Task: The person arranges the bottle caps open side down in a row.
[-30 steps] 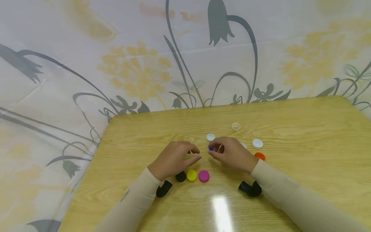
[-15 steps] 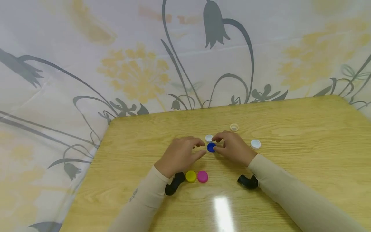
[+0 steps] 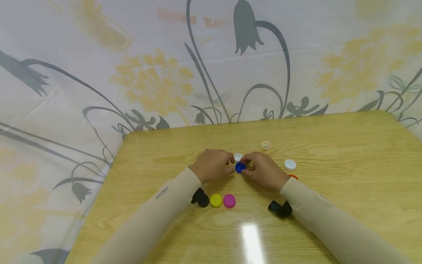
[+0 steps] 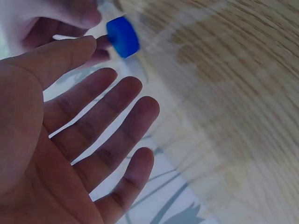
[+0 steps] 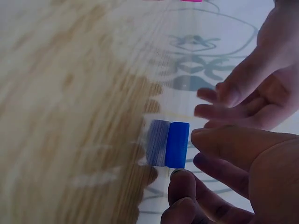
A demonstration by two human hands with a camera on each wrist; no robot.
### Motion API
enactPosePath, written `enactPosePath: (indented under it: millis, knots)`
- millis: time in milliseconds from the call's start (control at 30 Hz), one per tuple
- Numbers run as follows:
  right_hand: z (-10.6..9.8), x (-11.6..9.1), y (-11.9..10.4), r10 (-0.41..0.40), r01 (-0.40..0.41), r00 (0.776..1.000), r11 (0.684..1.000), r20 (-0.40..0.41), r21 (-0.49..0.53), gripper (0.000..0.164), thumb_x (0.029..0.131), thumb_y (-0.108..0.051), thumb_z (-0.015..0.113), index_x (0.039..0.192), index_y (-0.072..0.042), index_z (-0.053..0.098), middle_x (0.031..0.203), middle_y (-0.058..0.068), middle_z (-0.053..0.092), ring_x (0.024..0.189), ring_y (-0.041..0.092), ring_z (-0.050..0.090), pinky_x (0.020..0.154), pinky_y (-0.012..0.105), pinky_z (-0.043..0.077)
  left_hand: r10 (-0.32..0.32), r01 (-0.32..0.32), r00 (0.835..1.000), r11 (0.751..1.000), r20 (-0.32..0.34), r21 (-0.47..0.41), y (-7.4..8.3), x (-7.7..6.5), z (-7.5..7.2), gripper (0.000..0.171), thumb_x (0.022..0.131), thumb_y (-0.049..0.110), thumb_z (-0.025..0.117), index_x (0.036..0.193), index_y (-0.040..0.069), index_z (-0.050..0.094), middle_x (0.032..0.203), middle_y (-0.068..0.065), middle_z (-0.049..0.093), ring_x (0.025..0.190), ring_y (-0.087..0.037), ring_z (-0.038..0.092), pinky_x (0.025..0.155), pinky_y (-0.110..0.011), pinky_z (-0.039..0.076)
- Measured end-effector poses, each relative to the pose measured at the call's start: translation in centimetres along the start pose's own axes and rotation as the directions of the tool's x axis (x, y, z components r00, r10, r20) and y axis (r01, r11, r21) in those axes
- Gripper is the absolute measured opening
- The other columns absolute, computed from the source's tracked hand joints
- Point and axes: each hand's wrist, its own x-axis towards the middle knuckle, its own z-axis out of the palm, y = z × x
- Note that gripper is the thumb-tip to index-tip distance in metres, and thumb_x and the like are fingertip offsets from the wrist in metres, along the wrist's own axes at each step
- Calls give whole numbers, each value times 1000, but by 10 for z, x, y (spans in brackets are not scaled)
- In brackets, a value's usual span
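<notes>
A blue bottle cap (image 3: 240, 167) lies on the table, its hollow side up in the head view, between the two hands. My right hand (image 3: 264, 169) is at its right side; a fingertip (image 5: 181, 175) is at the cap's edge and the thumb is close by, without a clear pinch. From the left my left hand (image 3: 213, 165) reaches to just beside the cap, thumb and fingers apart. The left wrist view shows its fingers (image 4: 126, 133) spread and nearly straight, holding nothing. Just behind the blue cap lies a white cap (image 3: 237, 157).
Nearer me, a black cap (image 3: 203, 200), a yellow cap (image 3: 215, 200) and a magenta cap (image 3: 229, 201) form a row. A cream cap (image 3: 266, 145) and another white cap (image 3: 290, 165) lie right and behind. A red-orange cap (image 3: 293, 177) is partly hidden by the right wrist.
One second ago my right hand pinched the blue cap; now the cap lies on the table with the fingers loosened. My left hand has moved right, closer to it.
</notes>
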Motion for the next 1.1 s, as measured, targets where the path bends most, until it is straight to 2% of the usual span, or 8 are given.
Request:
enactPosePath:
  millis: [300,467,633,833,1100]
  knots:
    - [3,0,0,-8,8,1000,1000,-2,17,24,91,-8,71,115,-5,70,107,10,70,73,12,56,71,28,49,3,-1,999,999,-40,35,-4,8,12,24,93,27,71,111,12,75,92,0,76,82,-14,70,77,-33,57]
    - [3,0,0,-23,23,1000,1000,5,0,25,90,-8,71,115,-3,70,107,11,71,75,12,58,72,29,51,-7,7,1000,1000,-6,-8,-3,10,12,27,90,30,75,110,12,74,87,3,72,80,-12,64,75,-30,54]
    - [3,-1,0,-20,20,1000,1000,7,-18,28,90,-8,72,118,-2,69,107,11,71,80,13,60,74,30,51,-21,22,999,999,32,-40,-1,12,11,30,89,32,77,111,11,73,90,2,72,81,-13,63,75,-30,53]
    - [4,-1,0,-10,10,1000,1000,3,-18,30,89,-8,72,118,0,70,105,11,72,82,15,61,73,30,52,-36,38,998,998,47,-41,0,14,13,30,89,32,77,111,12,73,93,2,72,83,-12,64,74,-29,53]
    - [2,-2,1,-6,6,1000,1000,1,-12,31,88,-7,73,118,1,71,102,10,73,86,16,64,74,30,53,-21,24,998,999,57,-37,0,18,15,26,90,31,76,109,13,73,95,2,72,85,-11,65,75,-28,53]
